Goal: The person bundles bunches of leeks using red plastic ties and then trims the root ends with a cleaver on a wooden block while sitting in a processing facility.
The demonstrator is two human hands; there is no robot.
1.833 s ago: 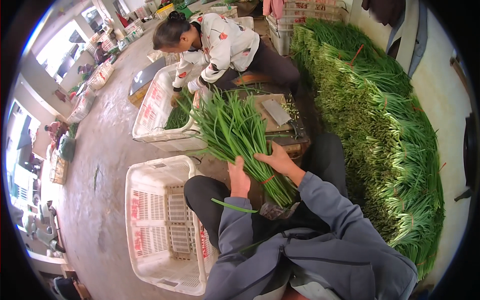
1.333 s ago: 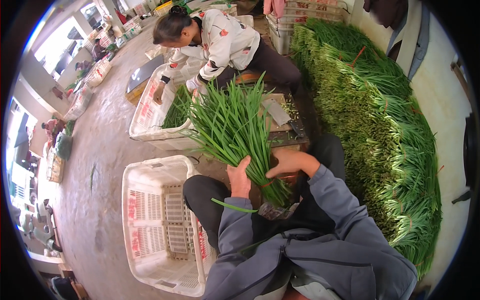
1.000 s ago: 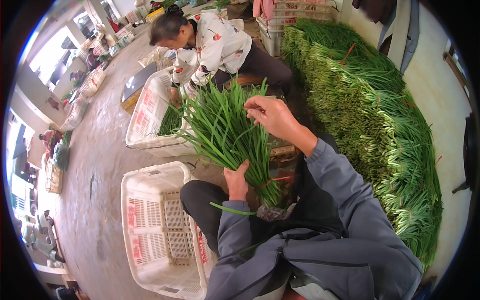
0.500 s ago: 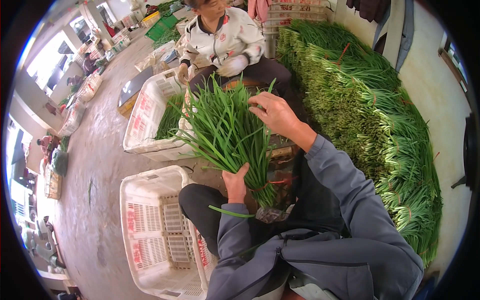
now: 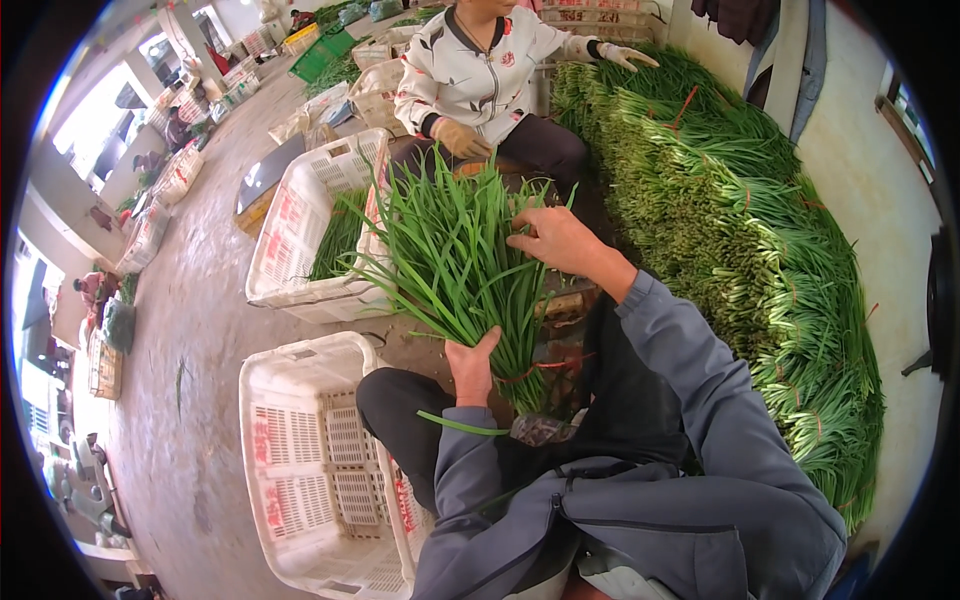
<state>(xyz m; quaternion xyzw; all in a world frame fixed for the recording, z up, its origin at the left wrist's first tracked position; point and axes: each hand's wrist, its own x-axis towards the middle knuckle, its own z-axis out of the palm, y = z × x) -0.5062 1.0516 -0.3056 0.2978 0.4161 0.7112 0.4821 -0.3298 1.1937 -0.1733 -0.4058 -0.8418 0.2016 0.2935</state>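
Head view: I see my left hand (image 5: 472,365) clamped round the base of one bunch of chives (image 5: 460,255), fingers closed on the stalks, at about 6 o'clock from the fanned leaves. My right hand (image 5: 556,240) rests on the leaves at 3 o'clock, fingers together and curled, probably pinching a few blades, though I cannot tell for sure. The bunch sits over my lap, centre frame. I judge it light, soft and floppy, easily bruised; the firm stalk end is the place to grip. Two white crates: one (image 5: 300,470) at 7 o'clock, one (image 5: 300,235) at 10. One co-worker (image 5: 480,70) at 12, one stacked pile (image 5: 760,250) at 3.
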